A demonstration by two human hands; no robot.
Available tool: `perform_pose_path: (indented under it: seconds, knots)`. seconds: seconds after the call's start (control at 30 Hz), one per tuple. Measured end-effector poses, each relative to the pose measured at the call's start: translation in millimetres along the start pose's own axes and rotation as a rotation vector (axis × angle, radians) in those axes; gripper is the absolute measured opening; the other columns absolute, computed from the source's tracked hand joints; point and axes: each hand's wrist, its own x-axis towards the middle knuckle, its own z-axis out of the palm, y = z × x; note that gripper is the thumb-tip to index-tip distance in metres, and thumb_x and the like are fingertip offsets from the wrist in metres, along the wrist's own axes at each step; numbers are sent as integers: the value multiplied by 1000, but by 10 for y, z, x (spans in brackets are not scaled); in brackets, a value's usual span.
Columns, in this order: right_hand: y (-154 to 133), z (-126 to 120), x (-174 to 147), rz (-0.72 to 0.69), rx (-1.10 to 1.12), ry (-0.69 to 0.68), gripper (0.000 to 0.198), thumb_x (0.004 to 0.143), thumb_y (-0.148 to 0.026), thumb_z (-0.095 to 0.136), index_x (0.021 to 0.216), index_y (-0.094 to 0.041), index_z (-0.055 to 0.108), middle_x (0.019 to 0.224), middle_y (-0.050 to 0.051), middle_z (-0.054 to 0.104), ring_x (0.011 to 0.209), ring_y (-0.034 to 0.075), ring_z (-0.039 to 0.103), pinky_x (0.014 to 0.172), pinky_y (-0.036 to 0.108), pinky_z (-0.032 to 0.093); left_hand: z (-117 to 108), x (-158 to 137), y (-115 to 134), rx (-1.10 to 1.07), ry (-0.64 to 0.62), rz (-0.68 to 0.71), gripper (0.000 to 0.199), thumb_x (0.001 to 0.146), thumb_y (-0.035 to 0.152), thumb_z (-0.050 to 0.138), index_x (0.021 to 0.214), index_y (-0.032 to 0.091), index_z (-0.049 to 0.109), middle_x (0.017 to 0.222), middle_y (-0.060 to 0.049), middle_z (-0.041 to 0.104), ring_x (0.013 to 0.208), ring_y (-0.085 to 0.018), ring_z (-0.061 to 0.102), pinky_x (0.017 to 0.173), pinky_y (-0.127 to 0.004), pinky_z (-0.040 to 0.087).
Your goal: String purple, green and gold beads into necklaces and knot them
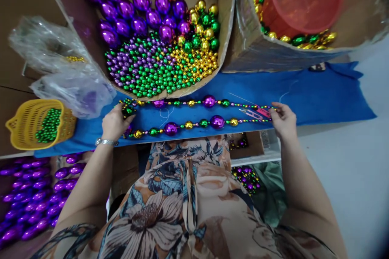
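Note:
A bead necklace (pixel 217 122) of purple, gold and green beads is stretched out as a long loop across a blue cloth (pixel 322 97). At its left end my left hand (pixel 117 121) is closed around a bunch of beads, a metal band on its wrist. The far right end is pinched in the fingers of my right hand (pixel 283 119). Between the two strands, close to my right hand, lie pink thread snips (pixel 253 114). A piece of loose white thread (pixel 165 115) curls on the cloth nearer my left hand.
Behind the cloth stands a cardboard box (pixel 226 28) of loose beads; right of it, another box (pixel 252 52) holds a red tub (pixel 306 4). At left are a yellow basket (pixel 22 125) of green beads and plastic bags (pixel 45 48). Large purple beads (pixel 33 194) lie lower left.

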Motion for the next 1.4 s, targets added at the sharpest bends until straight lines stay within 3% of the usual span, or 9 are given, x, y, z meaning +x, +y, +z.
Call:
perform_pose_path:
  seconds: [0.13,0.23,0.37,0.5,0.7,0.87,1.13,1.27,1.4]
  knots:
    - [-5,25,-96,-79,-59,50,39,81,-40,60,114,-21,65,78,1,59,63,12,49,58,25,43,-35,-31,57,27,6,11,63,79,54,60,130,17,55,110,-16,67,88,-33,62,75,-40,48]
    - [-18,18,-130,-57,-84,57,41,80,-43,60,114,-21,65,81,2,61,62,13,50,58,27,46,-99,-114,203,4,160,49,58,84,54,56,128,17,58,117,-18,65,100,-34,61,84,-44,48]
    - [4,-3,-154,-44,-98,75,42,79,-43,61,114,-20,65,78,1,60,59,12,48,58,28,48,-121,-347,604,-158,321,278,43,91,43,53,119,13,63,112,-17,68,108,-31,60,97,-43,45]
    - [69,5,-166,-41,-99,70,43,79,-43,61,114,-20,66,77,1,59,59,12,48,57,29,48,10,-545,1089,-275,118,558,35,89,40,58,117,20,64,108,-12,69,103,-27,61,94,-40,48]
    - [112,17,-182,-40,-105,66,43,79,-43,61,114,-20,66,77,2,60,62,13,51,57,29,48,199,-551,1519,-173,-99,790,53,90,48,53,131,15,56,122,-18,63,113,-34,53,98,-48,43]
    - [110,4,-225,-59,-167,64,41,81,-44,61,115,-21,65,80,3,62,65,15,54,63,31,51,216,-502,1635,-32,-203,799,51,90,43,55,132,15,55,117,-18,64,109,-34,54,92,-47,42]
    - [61,29,-274,-99,-204,62,39,83,-43,57,114,-21,66,78,2,64,59,13,51,59,28,46,225,-485,1809,68,-251,786,41,90,33,58,127,16,58,106,-17,65,101,-32,59,83,-42,43]
    - [-70,67,-339,-154,-153,32,40,86,-46,55,118,-24,65,90,3,68,65,14,57,64,30,49,156,-439,1776,-21,-226,767,32,91,29,54,121,20,60,107,-14,63,94,-27,63,76,-36,46]
    - [-232,104,-433,-251,-170,-39,35,89,-48,52,107,-25,71,98,6,68,77,18,62,72,34,52,13,-299,1596,-330,-94,648,35,88,39,58,120,23,59,112,-10,62,101,-25,62,82,-34,50]
